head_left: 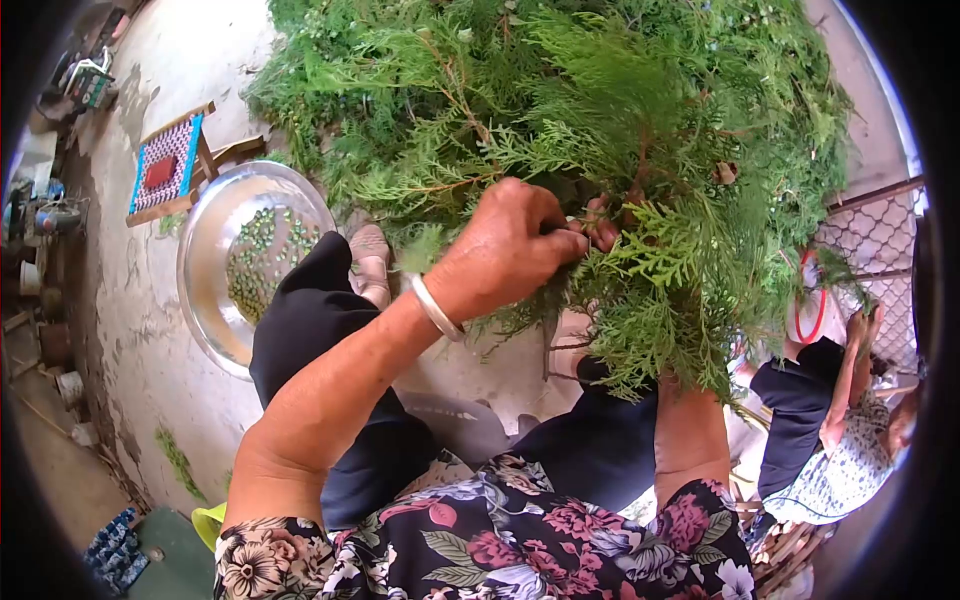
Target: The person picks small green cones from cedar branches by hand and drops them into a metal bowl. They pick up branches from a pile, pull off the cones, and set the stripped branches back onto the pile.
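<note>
I see the left hand (510, 240) pinched narrow, on what I can't tell; the right hand (603, 230) grips a leafy branch (665, 250) before the green heap (370, 130). I'd work close to that grip, for steadiness.

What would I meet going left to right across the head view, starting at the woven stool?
Woven stool → metal basin → pale bracelet → left hand → right hand, mostly hidden → red hoop → another person's hand.
</note>
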Demonstrator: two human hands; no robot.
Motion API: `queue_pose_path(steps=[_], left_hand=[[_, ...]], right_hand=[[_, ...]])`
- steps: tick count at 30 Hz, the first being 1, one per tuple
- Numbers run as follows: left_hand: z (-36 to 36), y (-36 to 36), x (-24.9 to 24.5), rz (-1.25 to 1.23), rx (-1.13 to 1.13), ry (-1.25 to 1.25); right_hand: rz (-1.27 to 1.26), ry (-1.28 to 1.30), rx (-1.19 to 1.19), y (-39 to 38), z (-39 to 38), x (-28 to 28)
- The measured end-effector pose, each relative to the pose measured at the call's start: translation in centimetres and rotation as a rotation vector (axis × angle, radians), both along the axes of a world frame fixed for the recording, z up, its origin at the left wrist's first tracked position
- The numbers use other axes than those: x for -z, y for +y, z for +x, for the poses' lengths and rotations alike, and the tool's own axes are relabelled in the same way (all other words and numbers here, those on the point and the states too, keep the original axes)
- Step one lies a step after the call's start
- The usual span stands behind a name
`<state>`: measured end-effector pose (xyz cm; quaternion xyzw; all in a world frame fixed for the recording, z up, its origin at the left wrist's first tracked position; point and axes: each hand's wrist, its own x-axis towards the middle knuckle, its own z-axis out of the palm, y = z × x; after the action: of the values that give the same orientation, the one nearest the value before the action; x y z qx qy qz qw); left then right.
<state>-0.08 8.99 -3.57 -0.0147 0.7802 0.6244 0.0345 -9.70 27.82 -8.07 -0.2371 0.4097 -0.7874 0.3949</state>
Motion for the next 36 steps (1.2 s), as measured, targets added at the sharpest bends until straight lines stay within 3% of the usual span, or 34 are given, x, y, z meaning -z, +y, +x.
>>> queue_pose_path(steps=[2,4,7,8,10,11,12,14,15,16,18,20,24,28,30,32,34,35,36], left_hand=[[-0.1,-0.6,-1.5,0.019,-0.014,-0.167],[-0.2,-0.7,-1.1,0.004,-0.007,-0.179],[0.0,0.0,0.5,-0.103,-0.100,0.155],[0.0,0.0,0.4,-0.103,-0.097,0.155],[0.2,-0.1,0.2,-0.313,-0.028,0.312],[1.4,0.4,0.6,-0.296,-0.113,0.442],[1.5,0.3,0.6,-0.294,-0.113,0.441],[1.3,0.0,-1.2,-0.312,-0.020,0.126],[1.1,-0.5,-3.9,0.125,0.046,-0.200],[0.8,-0.9,-3.5,0.123,0.047,-0.199],[0.1,-1.7,-2.4,0.911,-0.112,-0.199],[0.0,-2.8,-3.2,0.952,-0.142,-0.241],[0.0,-4.3,-4.5,0.984,-0.071,-0.007],[0.4,-4.5,-4.8,0.727,-0.177,0.186],[0.8,-3.4,-5.8,0.266,-0.244,0.219],[0.5,-3.3,-4.3,0.121,-0.234,0.359],[0.5,-2.8,-4.3,-0.149,-0.243,0.393],[0.2,-2.6,-3.7,-0.093,-0.285,0.433],[0.3,-2.7,-3.4,-0.094,-0.284,0.433]], right_hand=[[0.040,0.048,0.020,0.3,0.0,-0.1],[0.081,0.098,0.042,0.6,0.0,-0.3],[0.144,0.173,0.073,1.0,-0.1,-0.4],[0.165,0.196,0.080,1.0,0.0,-0.4],[0.208,0.239,0.096,1.0,0.1,-0.4],[0.231,0.261,0.102,1.0,0.2,-0.5],[0.254,0.283,0.107,0.9,0.3,-0.7],[0.296,0.329,0.117,0.6,0.4,-1.0],[0.316,0.352,0.123,0.5,0.4,-1.2],[0.336,0.375,0.130,0.6,0.7,-1.4],[0.375,0.423,0.147,0.5,0.9,-1.8],[0.419,0.467,0.156,0.1,1.0,-2.1],[0.503,0.558,0.175,-0.7,1.3,-2.8],[0.583,0.647,0.186,-1.8,2.0,-3.5],[0.624,0.693,0.189,-2.9,2.2,-4.5],[0.639,0.575,0.234,-3.7,3.0,-5.1],[0.652,0.407,0.256,-3.4,3.5,-4.2],[0.136,-0.190,0.206,-4.0,3.2,-3.0],[0.135,-0.190,0.207,-3.6,3.3,-2.7]])
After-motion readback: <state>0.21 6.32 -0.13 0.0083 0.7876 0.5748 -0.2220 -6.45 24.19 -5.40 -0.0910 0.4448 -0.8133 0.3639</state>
